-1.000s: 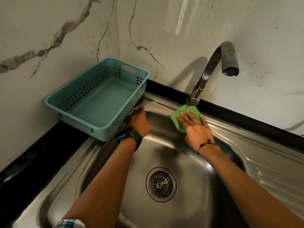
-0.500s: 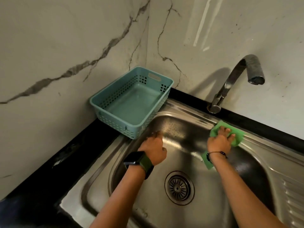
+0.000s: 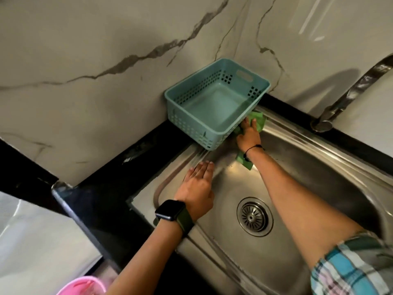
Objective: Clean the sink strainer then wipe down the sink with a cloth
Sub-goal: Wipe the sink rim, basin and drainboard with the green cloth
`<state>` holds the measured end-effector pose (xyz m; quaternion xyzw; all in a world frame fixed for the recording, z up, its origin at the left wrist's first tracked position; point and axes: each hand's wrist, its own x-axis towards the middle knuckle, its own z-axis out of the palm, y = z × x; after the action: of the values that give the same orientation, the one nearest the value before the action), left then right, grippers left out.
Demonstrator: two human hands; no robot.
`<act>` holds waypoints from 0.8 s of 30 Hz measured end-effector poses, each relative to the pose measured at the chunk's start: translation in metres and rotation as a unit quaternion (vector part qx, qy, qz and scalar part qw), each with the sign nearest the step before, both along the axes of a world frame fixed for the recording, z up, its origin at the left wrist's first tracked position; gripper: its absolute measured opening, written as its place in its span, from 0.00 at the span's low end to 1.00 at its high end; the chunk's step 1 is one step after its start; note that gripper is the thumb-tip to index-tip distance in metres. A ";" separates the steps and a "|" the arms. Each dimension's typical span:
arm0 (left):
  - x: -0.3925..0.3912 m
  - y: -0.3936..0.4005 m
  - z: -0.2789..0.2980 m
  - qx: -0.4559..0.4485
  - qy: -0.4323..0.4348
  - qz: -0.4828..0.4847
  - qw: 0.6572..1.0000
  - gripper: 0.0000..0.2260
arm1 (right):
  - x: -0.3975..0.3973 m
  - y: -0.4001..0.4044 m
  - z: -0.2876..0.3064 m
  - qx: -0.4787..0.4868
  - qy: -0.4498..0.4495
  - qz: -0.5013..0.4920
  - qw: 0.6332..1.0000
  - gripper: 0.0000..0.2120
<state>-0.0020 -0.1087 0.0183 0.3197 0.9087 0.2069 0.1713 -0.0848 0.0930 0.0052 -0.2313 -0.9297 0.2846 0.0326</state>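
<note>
Green cloth is under our right hand, fingers flat, pressing it onto the steel sink rim right beside the teal basket. Our left hand rests open, fingers straight, on the sink's edge, with the strainer just right of its wrist.

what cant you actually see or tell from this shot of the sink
- Faucet, head view: its spout end is cut off by the right edge.
- Green cloth: its middle is hidden under the right hand.
- Pink tub: cut off by the bottom edge, contents unclear.
- Sink rim corner: hidden under the teal basket.
</note>
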 end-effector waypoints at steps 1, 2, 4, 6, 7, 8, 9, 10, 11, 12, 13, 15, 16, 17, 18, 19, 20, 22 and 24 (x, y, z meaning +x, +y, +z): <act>0.000 -0.001 0.000 0.016 -0.008 0.005 1.000 0.31 | 0.002 -0.001 0.000 -0.011 0.001 -0.001 1.000 0.33; -0.001 -0.002 0.000 0.032 -0.016 0.011 0.999 0.31 | 0.003 -0.002 0.001 -0.019 0.001 0.000 1.000 0.33; -0.003 -0.005 0.002 0.064 -0.037 0.026 0.997 0.30 | 0.006 -0.005 0.003 -0.026 -0.014 0.007 1.000 0.32; -0.004 -0.009 0.006 0.084 -0.059 0.037 0.994 0.30 | 0.007 -0.008 0.008 -0.011 -0.041 0.016 0.999 0.30; -0.004 -0.009 0.008 0.088 -0.067 0.043 0.993 0.30 | 0.007 -0.008 0.012 0.004 -0.056 0.024 0.998 0.28; -0.004 -0.010 0.010 0.091 -0.072 0.050 0.992 0.30 | 0.006 -0.007 0.016 0.019 -0.071 0.033 0.997 0.27; -0.004 -0.010 0.012 0.095 -0.075 0.058 0.991 0.30 | 0.006 -0.007 0.020 0.030 -0.085 0.040 0.995 0.26; -0.004 -0.009 0.015 0.099 -0.075 0.063 0.990 0.30 | 0.006 -0.007 0.024 0.033 -0.094 0.043 0.994 0.24; -0.005 -0.007 0.017 0.100 -0.075 0.063 0.990 0.30 | 0.006 -0.008 0.027 0.028 -0.097 0.041 0.994 0.23; -0.006 -0.005 0.019 0.096 -0.075 0.059 0.991 0.30 | 0.008 -0.011 0.029 0.015 -0.094 0.035 0.995 0.22; -0.006 -0.003 0.021 0.088 -0.077 0.054 0.992 0.31 | 0.011 -0.014 0.028 -0.006 -0.084 0.024 0.996 0.21; -0.007 -0.002 0.026 0.076 -0.089 0.050 0.992 0.31 | 0.020 -0.025 0.021 -0.073 -0.048 -0.011 0.996 0.22; -0.008 -0.002 0.028 0.072 -0.097 0.052 0.991 0.31 | 0.026 -0.030 0.017 -0.114 -0.027 -0.029 0.993 0.21; -0.010 -0.002 0.030 0.067 -0.102 0.055 0.991 0.30 | 0.030 -0.036 0.014 -0.156 -0.004 -0.042 0.987 0.21; -0.012 -0.002 0.031 0.061 -0.103 0.061 0.991 0.28 | 0.034 -0.041 0.011 -0.197 0.019 -0.046 0.979 0.21; -0.015 -0.002 0.033 0.055 -0.100 0.068 0.991 0.26 | 0.038 -0.046 0.009 -0.232 0.038 -0.042 0.971 0.22; -0.018 -0.001 0.034 0.049 -0.091 0.075 0.992 0.23 | 0.041 -0.051 0.006 -0.253 0.048 -0.037 0.966 0.24; -0.024 0.001 0.036 0.032 -0.062 0.074 0.995 0.16 | 0.050 -0.062 0.003 -0.262 0.053 -0.027 0.963 0.27; -0.029 0.004 0.037 0.025 -0.038 0.064 0.997 0.12 | 0.062 -0.075 -0.001 -0.286 0.056 -0.008 0.957 0.29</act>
<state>-0.0310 -0.1049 0.0550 0.2571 0.9146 0.2519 0.1840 -0.0226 0.0179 0.0037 -0.2224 -0.8042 0.5508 0.0195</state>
